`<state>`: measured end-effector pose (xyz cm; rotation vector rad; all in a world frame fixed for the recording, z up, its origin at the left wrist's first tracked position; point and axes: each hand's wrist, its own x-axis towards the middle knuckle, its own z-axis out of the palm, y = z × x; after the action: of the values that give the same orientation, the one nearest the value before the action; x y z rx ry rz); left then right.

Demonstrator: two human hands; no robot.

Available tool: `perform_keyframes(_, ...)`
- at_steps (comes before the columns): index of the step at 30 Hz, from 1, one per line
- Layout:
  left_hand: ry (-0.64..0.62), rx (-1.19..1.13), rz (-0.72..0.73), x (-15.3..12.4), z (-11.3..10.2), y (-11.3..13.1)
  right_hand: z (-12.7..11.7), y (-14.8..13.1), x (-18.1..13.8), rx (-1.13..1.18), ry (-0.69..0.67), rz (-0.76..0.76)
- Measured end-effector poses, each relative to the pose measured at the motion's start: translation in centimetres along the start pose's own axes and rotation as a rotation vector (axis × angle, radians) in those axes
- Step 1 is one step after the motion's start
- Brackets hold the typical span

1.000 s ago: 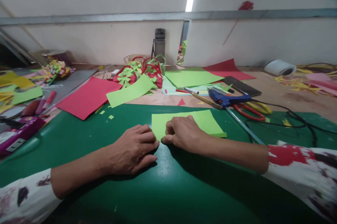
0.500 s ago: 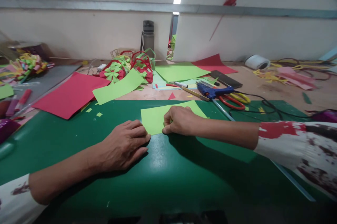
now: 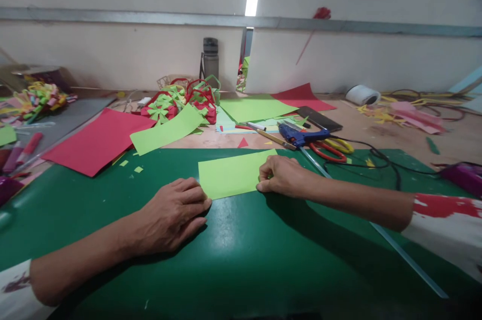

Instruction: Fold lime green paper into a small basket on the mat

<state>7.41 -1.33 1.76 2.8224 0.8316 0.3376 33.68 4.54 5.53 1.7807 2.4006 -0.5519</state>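
Note:
A light-green paper strip (image 3: 229, 174) lies slanted on the green mat in front of me, folded or single I cannot tell. My left hand (image 3: 175, 215) rests beside its left end, fingertips on the lower left corner and the thumb apart from them. At the strip's right end, my right hand (image 3: 282, 175) has its fingers curled, with thumb and forefinger closed at the lower edge. That hand hides the right end of the strip.
Behind the mat (image 3: 226, 255) lie a red sheet (image 3: 98, 139), a curved green strip (image 3: 167, 129) and small paper baskets (image 3: 201, 102). A blue glue gun (image 3: 301, 134) and scissors (image 3: 329, 152) are at the right, near a clear stick (image 3: 408, 260). A bottle (image 3: 211, 61) stands behind.
My right hand has slid right along the paper strip, uncovering more of it. My left hand stays at the left corner. The view has tilted slightly.

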Motion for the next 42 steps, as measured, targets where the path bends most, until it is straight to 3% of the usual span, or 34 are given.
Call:
perform_keyframes(19,0.081,-0.002,0.040,0.0,0.3,0.0,-1.0,5.3,-1.5,0.050,0.054,0.141)
perform_keyframes(31,0.245,0.139,0.016,-1.4,-0.3,-0.6,-1.3,5.7,-2.1,0.026,0.100,0.090)
perform_keyframes(35,0.344,0.261,-0.010,1.2,0.0,1.0,-1.0,6.1,-2.2,0.005,0.126,0.051)
perform_keyframes(37,0.272,0.323,0.014,3.9,0.8,2.4,-0.8,6.3,-2.3,-0.019,0.145,0.025)
perform_keyframes(39,0.096,0.403,0.073,6.7,1.7,3.6,-0.6,6.5,-2.4,-0.050,0.171,-0.008)
perform_keyframes(42,-0.075,0.480,0.027,9.6,2.7,4.1,-0.4,6.8,-2.7,-0.107,0.195,-0.068)
